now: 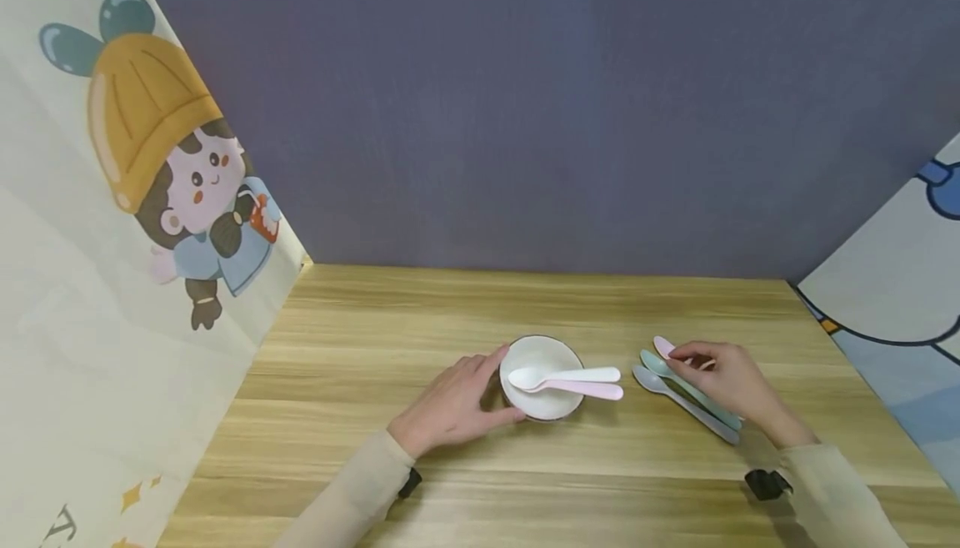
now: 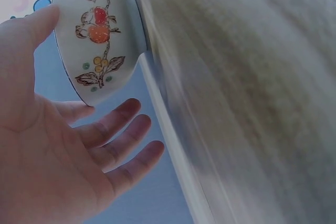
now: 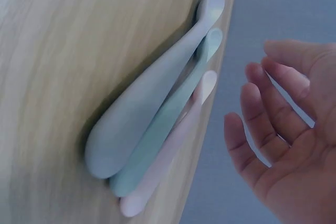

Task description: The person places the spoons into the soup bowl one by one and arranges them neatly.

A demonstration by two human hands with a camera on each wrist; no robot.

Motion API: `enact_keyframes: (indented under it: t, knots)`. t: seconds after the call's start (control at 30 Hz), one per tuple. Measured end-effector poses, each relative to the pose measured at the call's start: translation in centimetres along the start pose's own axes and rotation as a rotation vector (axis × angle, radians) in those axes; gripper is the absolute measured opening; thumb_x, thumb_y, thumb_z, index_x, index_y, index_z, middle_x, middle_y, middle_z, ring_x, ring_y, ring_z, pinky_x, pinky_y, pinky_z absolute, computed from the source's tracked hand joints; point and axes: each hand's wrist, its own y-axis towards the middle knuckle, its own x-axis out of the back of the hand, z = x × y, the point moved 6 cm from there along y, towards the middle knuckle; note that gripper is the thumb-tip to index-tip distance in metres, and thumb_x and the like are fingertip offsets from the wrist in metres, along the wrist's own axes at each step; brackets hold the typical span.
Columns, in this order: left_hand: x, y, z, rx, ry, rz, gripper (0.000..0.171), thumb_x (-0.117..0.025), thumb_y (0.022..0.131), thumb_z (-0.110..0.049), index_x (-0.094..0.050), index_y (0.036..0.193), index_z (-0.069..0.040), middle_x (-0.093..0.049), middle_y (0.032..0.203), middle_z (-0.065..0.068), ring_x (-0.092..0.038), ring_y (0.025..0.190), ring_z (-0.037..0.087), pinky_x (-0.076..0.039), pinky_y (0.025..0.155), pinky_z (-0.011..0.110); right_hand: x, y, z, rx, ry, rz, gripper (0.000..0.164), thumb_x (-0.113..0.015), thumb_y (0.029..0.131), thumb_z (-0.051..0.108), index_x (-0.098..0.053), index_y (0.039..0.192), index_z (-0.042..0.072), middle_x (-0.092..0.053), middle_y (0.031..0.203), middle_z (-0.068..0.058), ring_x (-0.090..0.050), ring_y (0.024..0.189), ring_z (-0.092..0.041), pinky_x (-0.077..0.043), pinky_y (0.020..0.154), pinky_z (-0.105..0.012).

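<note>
Across the lower half of the head view, a wooden table (image 1: 420,306) bears a white bowl (image 1: 542,349), in which a white spoon (image 1: 588,374) and a pink spoon (image 1: 596,389) rest with their handles jutting over the rim. The left hand (image 1: 453,410) spans the bowl's left side. To the right, the right hand (image 1: 723,377) overlies most of a loose pink spoon (image 1: 662,345), beside a green spoon (image 1: 697,393) and a grey spoon (image 1: 697,413). Bare wood separates bowl from loose spoons; any carry across it is best kept above the jutting handles. The table's far edge meets the back panel (image 1: 480,114), with some room beyond the bowl.

Left wrist view: thumb and forefinger hold the upright bowl at its rim; the other three fingers extend, parted. Light pressure should suffice, since a hard push might tip it.

Right wrist view: the fingers are loosely bent and apart, with nothing seen between them; whether a fingertip touches the pink head cannot be told. The three spoons lie close together, the pink outermost, near the table edge. A pinch from its outer side, lifting before drawing sideways, should spare the green one.
</note>
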Motion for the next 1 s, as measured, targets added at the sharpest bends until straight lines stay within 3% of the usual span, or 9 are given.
enact_keyframes:
  t: [0.3, 0.6, 0.77, 1.0]
  knots:
    - [-0.4, -0.1, -0.2, 0.0, -0.009, 0.014, 0.103, -0.062, 0.095, -0.075, -0.026, 0.171, -0.015, -0.057, 0.157, 0.013, -0.056, 0.142, 0.029, -0.046, 0.122, 0.048, 0.0, -0.4, -2.4, -0.069, -0.047, 0.052, 0.02, -0.081, 0.096, 0.027, -0.083, 0.109, 0.011, -0.08, 0.103, -0.006, -0.064, 0.083, -0.002, -0.053, 0.066, -0.021]
    - [-0.3, -0.1, -0.1, 0.005, -0.007, 0.012, 0.103, -0.061, 0.095, -0.075, -0.026, 0.171, -0.015, -0.056, 0.158, 0.013, -0.055, 0.143, 0.03, -0.046, 0.122, 0.05, 0.3, -0.4, -3.4, -0.073, -0.073, 0.042, 0.022, -0.081, 0.097, 0.026, -0.083, 0.109, 0.008, -0.081, 0.103, -0.009, -0.065, 0.083, -0.003, -0.052, 0.065, -0.021]
    - [-0.2, -0.1, 0.0, 0.01, -0.015, 0.012, 0.103, -0.061, 0.095, -0.076, -0.026, 0.171, -0.016, -0.055, 0.158, 0.013, -0.055, 0.143, 0.029, -0.047, 0.122, 0.049, 0.3, -0.4, -4.1, -0.104, -0.079, 0.056, 0.026, -0.079, 0.098, 0.03, -0.082, 0.111, 0.007, -0.081, 0.107, -0.012, -0.067, 0.086, -0.01, -0.051, 0.065, -0.021]
    - [-0.2, 0.0, 0.0, -0.001, -0.019, 0.007, 0.102, -0.061, 0.095, -0.075, -0.026, 0.171, -0.016, -0.056, 0.158, 0.014, -0.056, 0.141, 0.029, -0.047, 0.121, 0.049, 0.2, -0.3, -4.8, -0.116, -0.086, 0.059, 0.026, -0.082, 0.096, 0.029, -0.082, 0.107, 0.006, -0.081, 0.099, -0.008, -0.067, 0.083, -0.009, -0.051, 0.065, -0.021]
